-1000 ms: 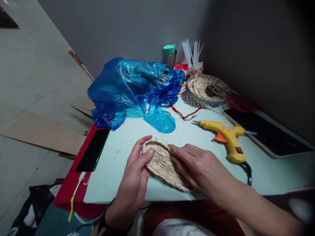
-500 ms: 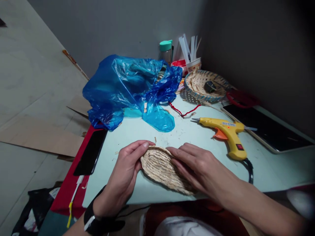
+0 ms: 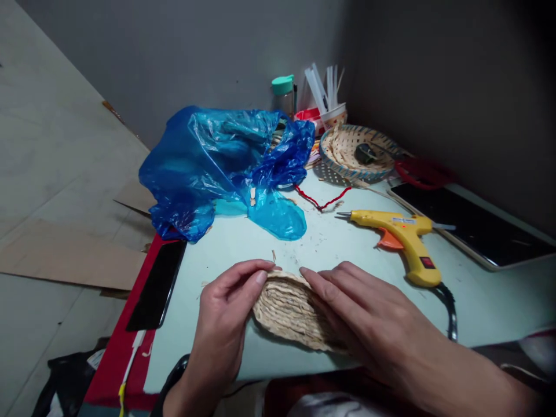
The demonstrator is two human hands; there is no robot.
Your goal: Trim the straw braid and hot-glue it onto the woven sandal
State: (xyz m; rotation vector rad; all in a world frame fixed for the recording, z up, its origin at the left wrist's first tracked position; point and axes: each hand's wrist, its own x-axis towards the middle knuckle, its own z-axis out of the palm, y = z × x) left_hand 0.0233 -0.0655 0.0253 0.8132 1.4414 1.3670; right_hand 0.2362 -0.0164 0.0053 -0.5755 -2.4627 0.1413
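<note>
Between my hands is an oval coiled piece of pale woven straw (image 3: 293,313), tilted near the table's front edge. My left hand (image 3: 232,310) pinches its upper left rim, thumb on the inner face and fingers behind. My right hand (image 3: 369,310) is closed over its right side, fingertips along the top rim; it covers that end of the piece. To the right lies a yellow hot glue gun (image 3: 402,231) with an orange trigger, its nozzle pointing left, apart from both hands.
A blue plastic bag (image 3: 217,168) fills the back left of the table. Behind stand a green-lidded jar (image 3: 283,95) and a cup of glue sticks (image 3: 333,116). A round woven basket (image 3: 360,153), red scissors (image 3: 423,174) and a tablet (image 3: 473,226) sit right; a phone (image 3: 156,286) lies left.
My left hand has shifted from the piece's left end to its upper left rim. The straw piece has tilted a little and sits lower in view. My right hand stays on its right side.
</note>
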